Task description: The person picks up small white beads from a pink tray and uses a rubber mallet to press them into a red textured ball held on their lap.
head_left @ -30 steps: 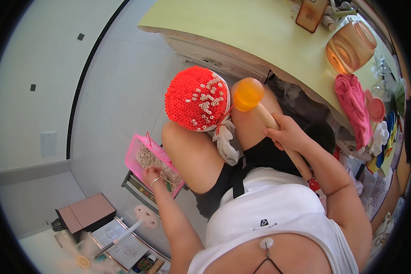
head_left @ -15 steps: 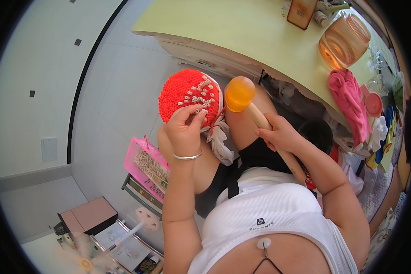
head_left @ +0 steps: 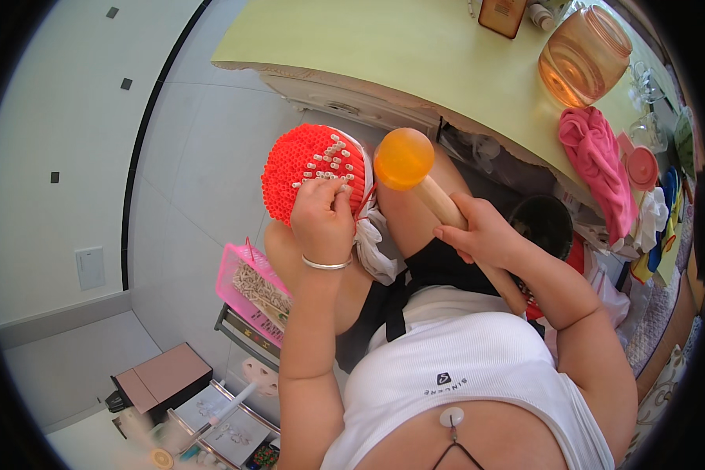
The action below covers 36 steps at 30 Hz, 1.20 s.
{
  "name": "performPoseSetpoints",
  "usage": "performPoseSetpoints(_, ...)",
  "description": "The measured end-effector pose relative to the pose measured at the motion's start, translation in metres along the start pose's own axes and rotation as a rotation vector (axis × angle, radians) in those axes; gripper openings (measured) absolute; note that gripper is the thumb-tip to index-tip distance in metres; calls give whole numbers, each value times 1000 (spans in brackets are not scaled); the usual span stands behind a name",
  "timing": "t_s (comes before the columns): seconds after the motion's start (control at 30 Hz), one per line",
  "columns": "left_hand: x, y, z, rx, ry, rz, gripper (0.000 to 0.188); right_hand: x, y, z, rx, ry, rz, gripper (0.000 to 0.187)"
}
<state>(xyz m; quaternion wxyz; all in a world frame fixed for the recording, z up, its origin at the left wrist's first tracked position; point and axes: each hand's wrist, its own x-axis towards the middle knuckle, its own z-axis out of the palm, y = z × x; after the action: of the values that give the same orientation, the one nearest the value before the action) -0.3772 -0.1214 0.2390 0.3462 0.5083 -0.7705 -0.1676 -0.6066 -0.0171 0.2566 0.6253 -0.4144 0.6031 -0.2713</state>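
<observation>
Across my thighs rests a round bundle of red tube ends (head_left: 290, 176), wrapped in white plastic and tied with red cord. Several small white pegs (head_left: 338, 149) stand out of its right part. My left hand (head_left: 323, 219), with a silver bangle at the wrist, is closed in a pinch at the bundle's lower edge. A short white peg (head_left: 345, 189) shows at its fingertips; the fingers hide the rest. My right hand (head_left: 478, 233) is wrapped round the wooden handle of a mallet (head_left: 404, 159). The mallet's round amber head is up, just right of the bundle.
A pink basket (head_left: 235, 274) of pale sticks stands on a stool left of my legs. Ahead runs a light green table (head_left: 352, 47) with an amber jar (head_left: 583, 59) and a pink cloth (head_left: 599, 168). A dark bin (head_left: 542, 225) is beyond my right forearm.
My left hand has come down onto the bundle's edge, its loose peg now among the others. The mallet stays raised in my right hand. The whole view has shifted slightly.
</observation>
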Motion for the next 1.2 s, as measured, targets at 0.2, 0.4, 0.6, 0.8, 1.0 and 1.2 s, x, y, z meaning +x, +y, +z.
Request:
performPoseSetpoints(0.2, 3, -1, -5, 56, -51, 69, 11, -3, -5, 5, -19, -23, -27, 22)
performPoseSetpoints(0.4, 6, -9, -10, -7, -4, 112, 17, -11, -27, 14, -80, -63, -63, 23)
performPoseSetpoints(0.6, -9, -32, -35, -298, 22, -316, 30, -17, -49, 27, -296, 8, -397, 30)
performPoseSetpoints(0.8, -12, -30, -44, -299, -27, -338, 21, 1, -49, 24, -524, 99, -309, 32)
performPoseSetpoints(1.0, 2, -9, -32, -174, -80, -118, 9, 12, -12, 23, -652, 172, -582, 26)
performPoseSetpoints(1.2, 5, -10, -26, 33, -125, 50, 12, -2, -43, 6, -139, 58, -138, 21)
